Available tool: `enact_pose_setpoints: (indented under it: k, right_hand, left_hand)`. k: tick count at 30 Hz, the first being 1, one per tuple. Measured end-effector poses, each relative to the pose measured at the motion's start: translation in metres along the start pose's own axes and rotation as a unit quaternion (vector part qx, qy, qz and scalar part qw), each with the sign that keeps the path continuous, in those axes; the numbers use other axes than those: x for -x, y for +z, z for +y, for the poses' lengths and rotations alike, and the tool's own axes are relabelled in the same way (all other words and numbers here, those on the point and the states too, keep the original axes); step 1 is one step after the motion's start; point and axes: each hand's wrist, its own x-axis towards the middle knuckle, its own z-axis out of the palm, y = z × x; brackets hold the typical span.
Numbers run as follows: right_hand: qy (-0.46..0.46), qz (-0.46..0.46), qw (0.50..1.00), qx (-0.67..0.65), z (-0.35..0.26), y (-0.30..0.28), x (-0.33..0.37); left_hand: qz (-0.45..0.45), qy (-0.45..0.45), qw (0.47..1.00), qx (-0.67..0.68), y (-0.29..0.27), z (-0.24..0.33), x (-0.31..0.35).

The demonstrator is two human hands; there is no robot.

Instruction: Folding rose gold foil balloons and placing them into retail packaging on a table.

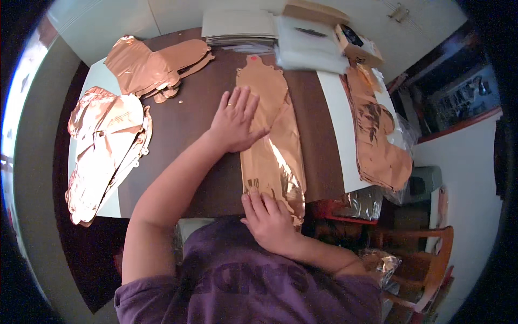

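Note:
A flat, uninflated rose-gold foil balloon, folded into a long strip, lies lengthwise before me on the brown tabletop. Its far end is rounded, with small tabs and a red mark; the near end reaches the table's front edge. My left hand, a ring on one finger, presses flat on the upper part with its fingers spread. Near the front edge, my right hand rests on the lower end, fingers laid out over the foil. Neither hand is gripping anything.
Stacked foil balloons lie at the far left, the near left and the right. Along the back stand a pile of pale sheets, clear plastic sleeves and an open cardboard box. A wooden chair stands at the right.

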Motion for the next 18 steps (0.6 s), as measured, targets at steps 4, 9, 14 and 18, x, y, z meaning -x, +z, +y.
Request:
enact_pose_setpoints:
  k: [4,9,14,18]
  right_hand:
    - [0.010,0.007,0.995,-0.098,0.020,-0.013,-0.007]
    - [0.078,0.078,0.989,-0.103,0.103,-0.027,-0.021]
    - [0.093,-0.083,0.991,-0.050,0.137,-0.001,-0.038]
    - [0.079,-0.089,0.992,-0.034,0.132,0.003,-0.039]
  left_hand:
    - [0.011,0.001,1.000,0.004,0.000,-0.003,-0.002]
    - [0.098,-0.044,0.992,0.073,-0.037,0.026,0.031]
    - [0.002,-0.018,0.999,0.051,-0.024,0.050,0.058]
    - [-0.030,-0.031,0.998,0.051,-0.023,0.047,0.064]
